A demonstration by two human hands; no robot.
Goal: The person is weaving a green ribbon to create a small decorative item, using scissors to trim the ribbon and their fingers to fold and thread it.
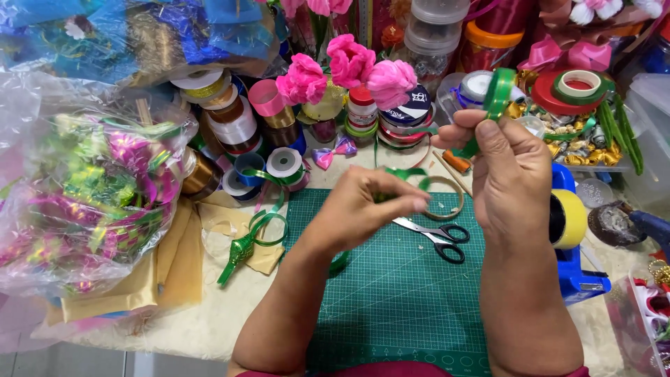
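Both forearms rise over the cutting mat [405, 293] — left hand [363, 209] and raised right hand [506, 164] fingers pinch green ribbon [497, 94].

Bulging at far left of the green gridded cutting mat [405, 279]: a clear crinkled plastic bag [84, 202] stuffed with pink and green foil pieces. Standing behind that mat: a small white round jar with red lid and pale label [361, 106].

Bright, even light, soft shadows, sharp focus, slight bending at edges.
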